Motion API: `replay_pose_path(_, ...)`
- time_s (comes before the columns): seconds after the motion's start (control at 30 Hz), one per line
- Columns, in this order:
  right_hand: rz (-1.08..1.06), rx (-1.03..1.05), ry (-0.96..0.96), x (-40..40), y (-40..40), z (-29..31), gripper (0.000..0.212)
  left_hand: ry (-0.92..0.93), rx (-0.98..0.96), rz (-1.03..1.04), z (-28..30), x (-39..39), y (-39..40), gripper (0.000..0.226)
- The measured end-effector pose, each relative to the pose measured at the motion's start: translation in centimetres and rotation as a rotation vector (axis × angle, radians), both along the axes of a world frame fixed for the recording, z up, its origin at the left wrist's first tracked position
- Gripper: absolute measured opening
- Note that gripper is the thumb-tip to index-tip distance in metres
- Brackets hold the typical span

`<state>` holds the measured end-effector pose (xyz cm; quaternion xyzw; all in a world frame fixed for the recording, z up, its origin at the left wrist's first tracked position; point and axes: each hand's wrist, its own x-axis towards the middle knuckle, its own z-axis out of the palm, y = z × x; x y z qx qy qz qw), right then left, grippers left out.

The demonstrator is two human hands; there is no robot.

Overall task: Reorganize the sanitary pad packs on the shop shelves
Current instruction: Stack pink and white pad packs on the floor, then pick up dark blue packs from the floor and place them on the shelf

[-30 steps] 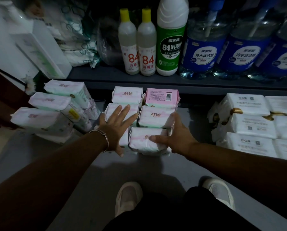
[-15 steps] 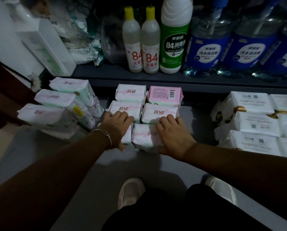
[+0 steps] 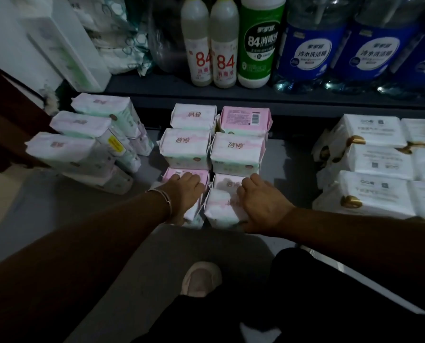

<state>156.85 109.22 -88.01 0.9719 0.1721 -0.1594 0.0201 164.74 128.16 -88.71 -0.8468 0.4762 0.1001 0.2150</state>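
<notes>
Left hand (image 3: 185, 191) curled over front-left pad pack (image 3: 181, 175), right hand (image 3: 261, 199) gripping front-right pad pack (image 3: 221, 209), both at near end of two-column stack on lower shelf (image 3: 142, 241).

On the upper shelf (image 3: 231, 95) stand two white bottles with yellow caps (image 3: 211, 45) marked 84 in red, side by side and touching. Just right of them is a taller bottle with a green label (image 3: 259, 40). Further right come clear jugs with blue labels (image 3: 310, 45), in a row. At the left end of that shelf a white box (image 3: 68, 45) leans, with crumpled patterned packets (image 3: 117, 38) behind it. Below, a pale shoe (image 3: 201, 278) rests on the grey floor (image 3: 58, 219).
</notes>
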Motion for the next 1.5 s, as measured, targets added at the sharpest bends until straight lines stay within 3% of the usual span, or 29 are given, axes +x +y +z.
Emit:
replay_pose_path(0.07, -0.002, -0.016, 0.03, 0.3, 0.0, -1.6, 0.066, -0.043, 0.023, 0.028, -2.5, 0.2, -0.4, 0.077)
replay_pose_path(0.17, 0.083, -0.054, 0.046, 0.2, 0.3, -4.0, 0.042, -0.051, -0.072, 0.057, -4.5, -0.4, -1.0, 0.052)
replay_pose_path(0.23, 0.102, -0.076, 0.005, 0.1, 0.2, -4.9, 0.033, 0.02, -0.059, 0.096, -5.3, -0.6, -1.5, 0.055)
replay_pose_path(0.3, 0.124, -0.089, 0.046, 0.4, 0.2, -5.1, 0.035, 0.076, 0.014, 0.16, -5.8, -0.4, -1.6, 0.063)
replay_pose_path(0.4, 0.125, -0.084, 0.118, 1.4, -0.1, -4.2, 0.057, 0.136, 0.009, 0.101, -4.5, 1.0, -1.6, 0.082)
replay_pose_path(0.47, 0.078, -0.046, 0.132, 2.0, -0.6, -2.2, 0.059, 0.255, 0.007, 0.105, -2.5, 2.0, -2.0, 0.082)
replay_pose_path(0.57, 0.009, 0.046, 0.122, 2.4, -2.5, 1.8, 0.045, 0.428, -0.085, 0.175, 1.7, 3.0, -3.8, 0.07)
replay_pose_path(0.67, -0.112, 0.102, 0.136, 3.0, -5.4, 7.0, 0.048, 0.473, -0.192, 0.19, 6.7, 3.9, -6.4, 0.058)
replay_pose_path(0.93, -0.317, 0.099, 0.089, 3.7, -12.8, 18.4, 0.04, 0.405, -0.395, 0.124, 18.5, 5.6, -14.5, 0.053)
replay_pose_path(1.23, -0.292, 0.157, -0.211, 3.8, -20.8, 30.3, 0.016, 0.211, -0.566, 0.11, 30.0, 6.2, -23.2, 0.045)
replay_pose_path(1.37, -0.322, 0.215, -0.261, 2.6, -23.1, 34.1, 0.034, 0.143, -0.643, 0.14, 34.1, 4.7, -24.1, 0.043)
replay_pose_path(1.5, -0.32, 0.237, -0.322, 1.4, -24.8, 37.0, 0.032, 0.052, -0.71, 0.185, 36.9, 3.8, -24.3, 0.043)
